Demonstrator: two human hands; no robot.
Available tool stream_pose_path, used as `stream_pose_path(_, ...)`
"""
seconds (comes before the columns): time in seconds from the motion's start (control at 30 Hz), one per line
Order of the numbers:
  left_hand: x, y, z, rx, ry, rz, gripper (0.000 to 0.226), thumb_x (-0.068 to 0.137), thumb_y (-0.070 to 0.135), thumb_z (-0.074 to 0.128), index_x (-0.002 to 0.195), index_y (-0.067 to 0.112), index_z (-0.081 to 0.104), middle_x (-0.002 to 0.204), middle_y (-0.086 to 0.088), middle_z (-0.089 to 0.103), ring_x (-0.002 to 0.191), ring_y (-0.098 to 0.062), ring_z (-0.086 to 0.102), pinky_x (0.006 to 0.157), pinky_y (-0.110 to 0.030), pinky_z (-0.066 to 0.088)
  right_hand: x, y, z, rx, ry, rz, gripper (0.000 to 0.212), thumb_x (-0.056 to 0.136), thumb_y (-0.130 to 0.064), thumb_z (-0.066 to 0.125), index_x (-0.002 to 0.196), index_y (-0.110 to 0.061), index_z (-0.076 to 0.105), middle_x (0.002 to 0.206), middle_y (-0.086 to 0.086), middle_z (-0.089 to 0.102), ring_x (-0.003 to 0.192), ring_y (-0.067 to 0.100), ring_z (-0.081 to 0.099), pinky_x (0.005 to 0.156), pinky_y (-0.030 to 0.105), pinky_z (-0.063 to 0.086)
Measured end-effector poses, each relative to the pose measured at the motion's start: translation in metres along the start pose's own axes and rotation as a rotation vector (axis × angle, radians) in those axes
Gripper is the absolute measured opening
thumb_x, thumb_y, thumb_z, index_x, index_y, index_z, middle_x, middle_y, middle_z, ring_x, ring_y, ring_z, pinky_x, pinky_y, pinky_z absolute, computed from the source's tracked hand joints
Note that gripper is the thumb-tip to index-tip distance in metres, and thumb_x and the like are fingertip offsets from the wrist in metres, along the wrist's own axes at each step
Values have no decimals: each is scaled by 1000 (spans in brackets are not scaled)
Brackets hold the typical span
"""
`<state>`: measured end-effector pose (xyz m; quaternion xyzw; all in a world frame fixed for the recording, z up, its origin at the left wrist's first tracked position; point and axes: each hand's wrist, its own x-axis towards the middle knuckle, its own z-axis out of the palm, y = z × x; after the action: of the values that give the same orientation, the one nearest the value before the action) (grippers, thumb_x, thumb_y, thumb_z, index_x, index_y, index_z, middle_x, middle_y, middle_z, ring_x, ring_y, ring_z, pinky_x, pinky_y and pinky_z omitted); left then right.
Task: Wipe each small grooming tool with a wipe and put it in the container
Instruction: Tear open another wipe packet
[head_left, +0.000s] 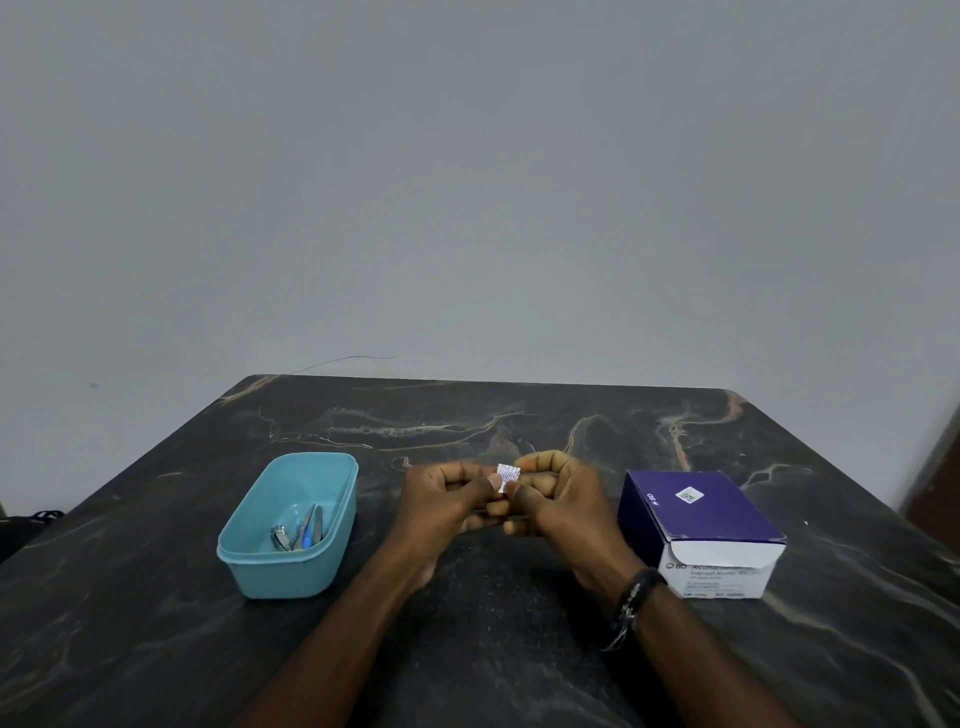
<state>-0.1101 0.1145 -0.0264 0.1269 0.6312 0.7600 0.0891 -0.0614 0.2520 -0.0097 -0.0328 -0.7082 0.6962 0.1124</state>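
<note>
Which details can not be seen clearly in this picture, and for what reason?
All in the head view:
1. Wipe packet: print too small; torn or sealed unclear, left hand and right hand cover its edges.
2. Tools in the teal container: overlapping, exact count unclear.
3. Swab box: small print blurred.
4. A thin dark thing under the fingers: mostly hidden.

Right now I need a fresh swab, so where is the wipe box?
In the head view the wipe box sits on the table, right of both hands.
</note>
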Motion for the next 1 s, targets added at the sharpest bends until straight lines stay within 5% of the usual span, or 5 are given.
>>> stream_pose_path(0.17,1,-5,2,81,24,38,8,87,5,67,92,1,72,82,-14,76,76,-23,74,68,-32,61,1,5,4,-65,16,5,7,92,2,60,97,-2,60,78,12,75,69,16,74,55,25,59)
stream_pose_path(0.33,10,-19,9,165,139,59,4,87,5,68,88,2,71,79,-17,73,72,-27,74,69,-42,62,5,11,12,-115,176,-3,7,91,1,61,92,-4,66,82,14,75,73,24,74,64,40,63)
stream_pose_path(0.57,2,-12,22,119,346,111,5,84,-1,69,82,3,72,69,-15,70,57,-19,65,62,-37,60,-3,-5,22,-222,312,-42,16,85,-4,71,76,-17,69,70,2,71,58,10,67,53,22,56)
stream_pose_path(0.73,-15,2,32,92,356,125,6,84,-4,66,80,-1,70,66,-14,68,56,-18,63,63,-38,60,-14,-19,21,-311,372,-49,22,75,-8,78,61,-23,68,69,4,74,68,20,73,66,44,62)
stream_pose_path(1.0,-57,20,49,152,343,150,3,80,-5,69,80,-6,71,70,-14,69,58,-19,66,62,-40,62,-48,-33,15,-370,444,-68,23,74,-8,75,59,-22,66,68,2,74,66,17,73,67,41,62)
